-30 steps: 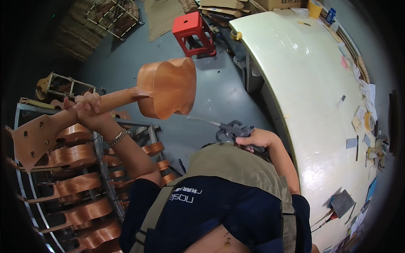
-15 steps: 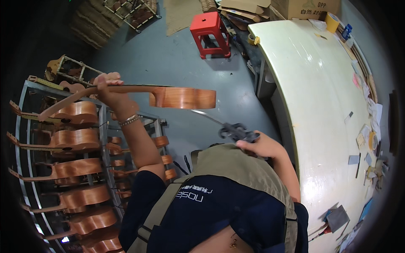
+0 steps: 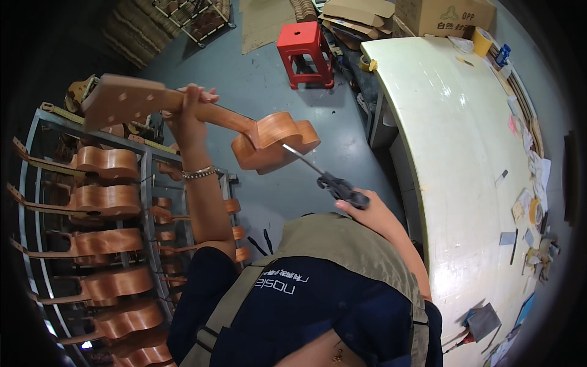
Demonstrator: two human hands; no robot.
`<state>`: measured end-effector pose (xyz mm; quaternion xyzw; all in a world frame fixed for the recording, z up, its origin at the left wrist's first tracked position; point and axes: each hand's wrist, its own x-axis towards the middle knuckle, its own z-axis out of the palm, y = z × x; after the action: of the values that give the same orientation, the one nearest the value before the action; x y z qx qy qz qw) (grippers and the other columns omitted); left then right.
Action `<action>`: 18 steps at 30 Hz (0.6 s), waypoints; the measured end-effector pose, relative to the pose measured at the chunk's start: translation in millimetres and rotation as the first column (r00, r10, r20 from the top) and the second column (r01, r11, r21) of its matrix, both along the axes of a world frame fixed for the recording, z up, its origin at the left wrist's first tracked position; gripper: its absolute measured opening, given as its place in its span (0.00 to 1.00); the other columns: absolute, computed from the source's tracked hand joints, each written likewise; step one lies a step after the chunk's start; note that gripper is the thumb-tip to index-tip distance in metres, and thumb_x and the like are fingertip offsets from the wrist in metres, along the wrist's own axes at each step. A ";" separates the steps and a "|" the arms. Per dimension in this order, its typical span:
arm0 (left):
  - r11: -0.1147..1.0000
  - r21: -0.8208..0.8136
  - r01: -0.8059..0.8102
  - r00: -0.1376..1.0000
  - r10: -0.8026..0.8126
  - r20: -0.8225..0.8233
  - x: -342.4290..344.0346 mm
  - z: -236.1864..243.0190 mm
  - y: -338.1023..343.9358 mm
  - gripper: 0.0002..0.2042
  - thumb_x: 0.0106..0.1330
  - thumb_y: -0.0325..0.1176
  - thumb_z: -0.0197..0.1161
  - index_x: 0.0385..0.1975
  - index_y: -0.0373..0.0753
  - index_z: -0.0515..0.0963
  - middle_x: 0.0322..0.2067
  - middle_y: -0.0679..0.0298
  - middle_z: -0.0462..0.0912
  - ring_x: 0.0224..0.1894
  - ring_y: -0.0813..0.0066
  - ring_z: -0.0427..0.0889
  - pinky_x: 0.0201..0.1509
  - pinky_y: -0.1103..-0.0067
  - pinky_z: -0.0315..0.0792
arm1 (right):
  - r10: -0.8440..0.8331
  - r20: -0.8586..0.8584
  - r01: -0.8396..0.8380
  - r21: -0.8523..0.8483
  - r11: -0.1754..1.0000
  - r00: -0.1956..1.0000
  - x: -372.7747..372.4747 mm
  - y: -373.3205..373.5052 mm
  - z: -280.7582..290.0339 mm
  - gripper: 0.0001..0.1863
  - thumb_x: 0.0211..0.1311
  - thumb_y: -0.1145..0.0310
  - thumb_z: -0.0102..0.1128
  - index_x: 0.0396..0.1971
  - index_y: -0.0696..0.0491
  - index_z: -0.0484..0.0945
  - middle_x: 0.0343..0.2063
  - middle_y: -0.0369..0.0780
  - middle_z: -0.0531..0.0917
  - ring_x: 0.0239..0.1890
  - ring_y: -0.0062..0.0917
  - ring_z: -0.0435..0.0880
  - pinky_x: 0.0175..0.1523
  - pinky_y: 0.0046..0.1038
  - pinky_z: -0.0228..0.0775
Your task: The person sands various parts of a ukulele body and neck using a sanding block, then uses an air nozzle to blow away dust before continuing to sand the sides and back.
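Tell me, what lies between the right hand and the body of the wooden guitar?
In the head view, a thin metal rod runs from the dark tool in the right hand up to the guitar body.

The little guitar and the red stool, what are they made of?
The little guitar looks like bare reddish-brown wood with a satin sheen; faint grain shows. The red stool seems moulded plastic: one even glossy colour, rounded edges.
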<state>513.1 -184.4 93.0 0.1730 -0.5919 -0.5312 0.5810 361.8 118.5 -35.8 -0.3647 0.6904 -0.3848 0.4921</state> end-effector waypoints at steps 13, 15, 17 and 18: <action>0.863 -0.041 0.504 0.855 -0.491 0.169 -26.5 -14.6 7.7 0.18 0.62 0.49 0.59 0.25 0.41 0.65 0.22 0.68 0.66 0.27 0.75 0.70 0.44 0.73 0.68 | -0.087 -0.469 -0.042 -0.257 0.965 0.879 7.2 -13.6 80.4 0.21 0.54 0.54 0.64 0.27 0.58 0.71 0.13 0.46 0.73 0.18 0.42 0.73 0.25 0.32 0.65; 0.891 -0.023 0.454 0.873 -0.439 0.213 -32.7 -13.7 19.4 0.21 0.60 0.55 0.57 0.24 0.43 0.63 0.23 0.69 0.64 0.33 0.71 0.72 0.56 0.62 0.65 | -0.268 -0.158 0.179 -0.426 0.887 0.950 15.1 -5.9 99.5 0.22 0.54 0.52 0.63 0.27 0.58 0.71 0.14 0.47 0.74 0.20 0.46 0.74 0.26 0.35 0.65; 0.855 0.059 0.516 0.834 -0.516 0.196 -39.5 -6.9 25.9 0.22 0.60 0.55 0.57 0.25 0.40 0.65 0.29 0.64 0.72 0.52 0.51 0.72 0.62 0.53 0.58 | -0.199 -0.343 0.080 -0.331 0.940 0.918 17.3 -0.6 91.7 0.19 0.53 0.57 0.65 0.28 0.58 0.71 0.13 0.46 0.73 0.19 0.44 0.73 0.25 0.32 0.64; 0.851 0.064 0.521 0.834 -0.523 0.173 -44.5 -4.4 29.5 0.22 0.59 0.55 0.58 0.25 0.41 0.64 0.29 0.64 0.72 0.49 0.55 0.73 0.62 0.53 0.58 | -0.171 -0.396 0.056 -0.286 0.957 0.902 17.9 2.8 82.1 0.18 0.53 0.57 0.65 0.28 0.58 0.72 0.13 0.46 0.73 0.18 0.43 0.73 0.25 0.31 0.64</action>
<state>468.6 -154.9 88.7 0.0577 -0.6638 -0.6554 0.3558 379.7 121.3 46.3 -0.4602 0.7413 -0.4161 0.2562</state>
